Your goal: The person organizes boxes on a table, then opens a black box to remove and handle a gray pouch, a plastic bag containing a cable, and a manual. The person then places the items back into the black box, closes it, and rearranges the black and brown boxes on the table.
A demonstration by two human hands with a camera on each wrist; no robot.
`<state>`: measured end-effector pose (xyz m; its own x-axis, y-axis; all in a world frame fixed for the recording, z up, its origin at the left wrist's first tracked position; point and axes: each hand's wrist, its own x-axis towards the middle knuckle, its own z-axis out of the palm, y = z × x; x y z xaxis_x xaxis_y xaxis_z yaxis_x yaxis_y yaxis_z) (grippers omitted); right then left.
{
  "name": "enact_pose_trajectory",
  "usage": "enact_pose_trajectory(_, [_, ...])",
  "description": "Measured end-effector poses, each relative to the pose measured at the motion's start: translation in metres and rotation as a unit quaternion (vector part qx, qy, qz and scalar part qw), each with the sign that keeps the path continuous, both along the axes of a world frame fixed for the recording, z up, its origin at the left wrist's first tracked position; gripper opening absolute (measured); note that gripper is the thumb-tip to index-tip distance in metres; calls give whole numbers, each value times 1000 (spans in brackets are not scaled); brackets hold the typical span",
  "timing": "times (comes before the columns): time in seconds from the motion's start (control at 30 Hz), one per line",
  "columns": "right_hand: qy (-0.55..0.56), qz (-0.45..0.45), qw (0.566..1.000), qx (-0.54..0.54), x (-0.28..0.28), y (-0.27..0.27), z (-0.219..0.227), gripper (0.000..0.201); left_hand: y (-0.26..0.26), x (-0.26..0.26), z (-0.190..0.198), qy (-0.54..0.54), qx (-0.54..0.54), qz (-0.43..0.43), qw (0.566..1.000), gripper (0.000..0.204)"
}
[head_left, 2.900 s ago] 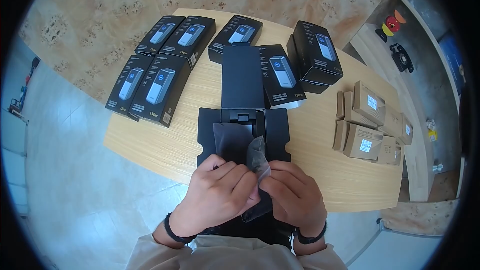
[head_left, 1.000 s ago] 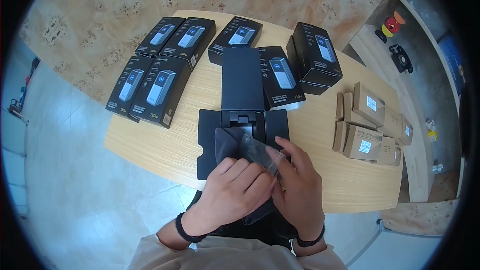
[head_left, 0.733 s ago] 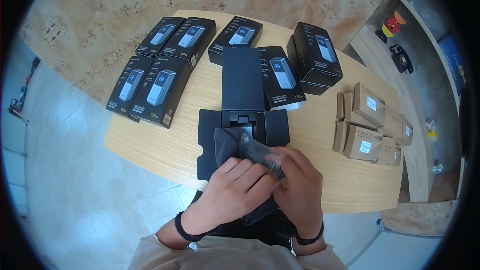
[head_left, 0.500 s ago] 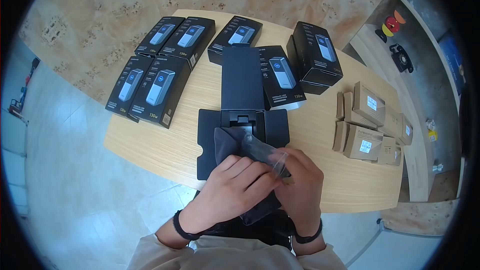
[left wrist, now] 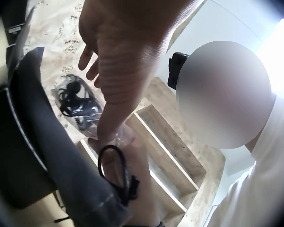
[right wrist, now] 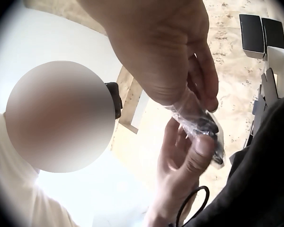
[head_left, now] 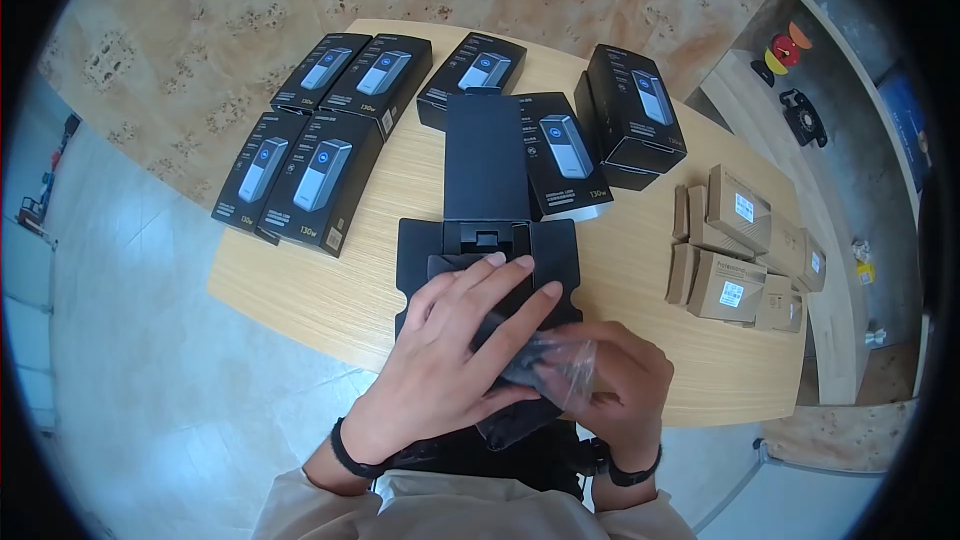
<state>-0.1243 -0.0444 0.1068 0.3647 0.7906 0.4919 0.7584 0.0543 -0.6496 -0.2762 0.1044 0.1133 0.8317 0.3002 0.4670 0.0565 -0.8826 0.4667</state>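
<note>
A clear plastic bag (head_left: 545, 360) with a coiled black cable (left wrist: 80, 101) inside lies between my hands, over the open black box (head_left: 412, 260). My left hand (head_left: 445, 350) holds the bag between thumb and palm, its other fingers spread forward over the box. The bag's mouth surrounds digits of my right hand (head_left: 625, 380), which reach inside from the right. Whether they pinch the cable I cannot tell. Dark grey fabric (left wrist: 52, 123), like a soft pouch, drapes across the box; its lower end (head_left: 515, 425) shows below the left hand.
The open box's lid (head_left: 485, 155) stands up at its far side. Several closed black boxes (head_left: 320, 180) printed with a silver device stand left and behind on the wooden table (head_left: 380, 280). Small brown cartons (head_left: 735, 285) are stacked at the right. Beyond is a shelf with a telephone (head_left: 803, 118).
Digits of my right hand have gone into the bag's mouth, and that hand has moved right and down. My left fingers have uncurled and spread forward. The bag has shifted toward lower right.
</note>
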Motion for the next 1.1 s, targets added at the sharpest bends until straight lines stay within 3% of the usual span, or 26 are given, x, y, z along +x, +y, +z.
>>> enact_pose_trajectory(0.13, [14, 75, 997, 19, 3, -2, 3, 24, 3, -3, -9, 8, 37, -25, 999, 81])
enact_pose_trajectory(0.27, [30, 84, 996, 16, 5, -3, 4, 24, 4, -6, -16, 7, 16, -40, 999, 81])
enact_pose_trajectory(0.53, [162, 37, 986, 19, 3, -9, 5, 20, 7, -10, -17, 30, 1, -12, 999, 83])
enact_pose_trajectory(0.77, [213, 19, 976, 33, 5, -18, 4, 21, 11, -12, -20, 32, -22, 12, 999, 86])
enact_pose_trajectory(0.93, [325, -3, 939, 109, 3, -21, -2, 22, 12, -12, -24, 28, -44, 18, 998, 86])
enact_pose_trajectory(1.0, [318, 1, 941, 111, 4, -20, -1, 22, 12, -10, -26, -1, -60, 16, 998, 75])
enact_pose_trajectory(1.1, [322, -6, 940, 113, 2, -20, 3, 22, 11, -10, -25, 3, -70, 22, 997, 75])
